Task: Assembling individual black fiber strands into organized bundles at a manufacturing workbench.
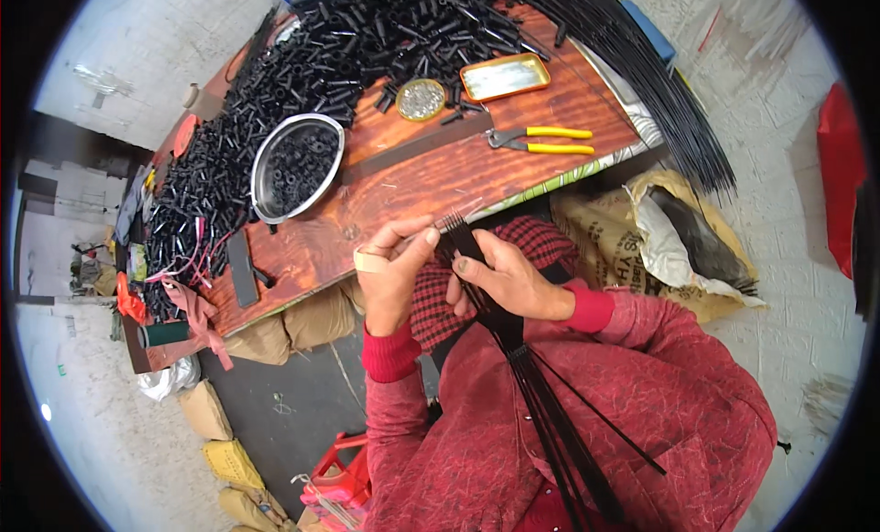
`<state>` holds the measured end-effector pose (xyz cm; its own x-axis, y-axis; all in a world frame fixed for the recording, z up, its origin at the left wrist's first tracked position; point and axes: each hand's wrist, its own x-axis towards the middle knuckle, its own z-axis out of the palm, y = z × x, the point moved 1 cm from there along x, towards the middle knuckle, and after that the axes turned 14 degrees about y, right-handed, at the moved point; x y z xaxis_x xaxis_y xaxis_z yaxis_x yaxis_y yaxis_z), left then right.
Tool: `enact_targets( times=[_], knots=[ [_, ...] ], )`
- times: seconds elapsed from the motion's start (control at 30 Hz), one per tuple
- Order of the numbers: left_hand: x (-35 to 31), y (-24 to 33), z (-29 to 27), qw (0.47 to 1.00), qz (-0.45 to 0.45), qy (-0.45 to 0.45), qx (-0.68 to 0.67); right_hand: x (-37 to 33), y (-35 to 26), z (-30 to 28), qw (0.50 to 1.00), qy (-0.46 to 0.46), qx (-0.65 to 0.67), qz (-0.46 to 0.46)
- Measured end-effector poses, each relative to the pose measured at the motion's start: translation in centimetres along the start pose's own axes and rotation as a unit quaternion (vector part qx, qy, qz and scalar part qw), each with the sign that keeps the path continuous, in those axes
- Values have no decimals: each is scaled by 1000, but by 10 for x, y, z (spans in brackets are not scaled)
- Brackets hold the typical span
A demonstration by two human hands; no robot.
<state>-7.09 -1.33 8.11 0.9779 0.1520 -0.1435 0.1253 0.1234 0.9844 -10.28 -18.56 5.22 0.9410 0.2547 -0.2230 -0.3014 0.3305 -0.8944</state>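
Right fingers closed round the black rod bundle, just off the bench's near edge, left fingers bent in by the tips, can't tell if gripping, yellow-handled pliers toward bench's right corner, metal bowl farther left.

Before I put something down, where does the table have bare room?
Mostly bare wood shows between the bowl, the dark strip and the front edge of the table; also right of the tin, behind the pliers. Black tubes crowd the back and left.
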Motion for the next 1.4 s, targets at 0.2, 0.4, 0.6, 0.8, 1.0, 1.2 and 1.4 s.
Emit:
enact_targets(
  times=[0.2,0.4,0.6,0.8,1.0,1.2,1.4],
  knots=[
    [6,0,1,1000,-10,1,-4,6,5,2,1000,11,-4,-3],
    [18,-3,0,1000,-24,13,3,16,6,0,1000,5,-28,-6],
    [31,-9,-4,999,-38,-7,19,22,5,-1,999,20,-34,1],
    [49,-11,-5,994,-64,-75,56,29,7,-5,999,31,-22,20],
    [102,30,-8,952,124,-151,237,39,6,-14,999,36,-11,21],
    [237,53,-23,741,467,60,479,48,5,-22,998,50,-15,30],
    [322,26,-40,630,420,85,648,53,5,-28,997,64,-18,40]
  ],
)
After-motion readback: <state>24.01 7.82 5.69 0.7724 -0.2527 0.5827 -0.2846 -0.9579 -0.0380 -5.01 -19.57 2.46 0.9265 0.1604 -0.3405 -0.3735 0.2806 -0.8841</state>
